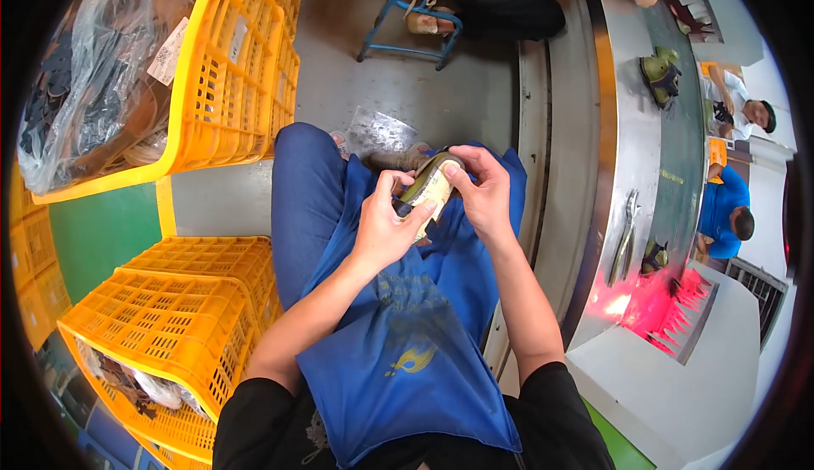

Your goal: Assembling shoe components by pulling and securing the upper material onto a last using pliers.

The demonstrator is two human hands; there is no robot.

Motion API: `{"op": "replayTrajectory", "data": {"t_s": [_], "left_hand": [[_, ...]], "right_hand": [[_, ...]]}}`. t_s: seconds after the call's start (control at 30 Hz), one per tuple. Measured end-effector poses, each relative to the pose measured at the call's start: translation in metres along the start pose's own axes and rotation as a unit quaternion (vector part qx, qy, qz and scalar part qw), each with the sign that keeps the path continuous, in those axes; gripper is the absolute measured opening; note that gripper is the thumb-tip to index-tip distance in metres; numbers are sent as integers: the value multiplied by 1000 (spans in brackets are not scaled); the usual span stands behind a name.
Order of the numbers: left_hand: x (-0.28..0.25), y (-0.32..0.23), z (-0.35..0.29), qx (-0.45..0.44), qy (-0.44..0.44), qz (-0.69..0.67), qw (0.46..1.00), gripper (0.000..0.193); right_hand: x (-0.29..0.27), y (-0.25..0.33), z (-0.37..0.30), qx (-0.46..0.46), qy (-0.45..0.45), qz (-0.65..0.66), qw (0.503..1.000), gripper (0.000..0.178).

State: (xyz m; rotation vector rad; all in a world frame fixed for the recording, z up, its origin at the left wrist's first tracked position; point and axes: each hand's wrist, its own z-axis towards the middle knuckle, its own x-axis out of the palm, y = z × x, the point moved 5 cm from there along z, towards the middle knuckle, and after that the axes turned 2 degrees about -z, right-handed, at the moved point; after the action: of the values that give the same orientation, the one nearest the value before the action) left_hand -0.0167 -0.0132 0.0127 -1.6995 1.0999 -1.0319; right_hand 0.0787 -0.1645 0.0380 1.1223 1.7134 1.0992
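Note:
Above my lap I hold a small olive-green shoe upper (430, 183) with a dark edge and a pale yellowish underside turned up. My left hand (383, 222) grips its near left side, the thumb lying on the pale underside. My right hand (483, 192) closes around the far right side, its thumb also pressed on the pale surface. The shoe's other side is hidden by my fingers. Under it, a blue apron (407, 368) covers my lap.
Yellow crates (229, 80) stand left, one holding dark pieces in plastic (102, 88). At right a conveyor (657, 156) carries olive shoes (660, 77); metal pliers (625, 239) lie on its ledge. A white machine (670, 385) glows red. Co-workers sit ahead and beyond the conveyor; a blue stool (407, 25) stands ahead.

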Motion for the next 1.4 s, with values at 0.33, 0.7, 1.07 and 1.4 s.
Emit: {"op": "replayTrajectory", "data": {"t_s": [0.33, 0.7, 1.07, 1.4], "left_hand": [[8, -12, 5, 5, -48, 118, 992, 42], [1, -6, 6, -10, -71, 109, 991, 47], [19, -16, 11, 29, -57, 109, 992, 44], [-2, 15, 10, 21, -33, 60, 997, 44]], "right_hand": [[-5, -10, 3, -52, -48, -20, 997, 22], [-10, -33, 15, -46, -32, -33, 998, 19], [-57, -50, 34, -21, 0, -36, 999, 28], [-127, 102, -66, -258, -283, -462, 800, 21]]}}
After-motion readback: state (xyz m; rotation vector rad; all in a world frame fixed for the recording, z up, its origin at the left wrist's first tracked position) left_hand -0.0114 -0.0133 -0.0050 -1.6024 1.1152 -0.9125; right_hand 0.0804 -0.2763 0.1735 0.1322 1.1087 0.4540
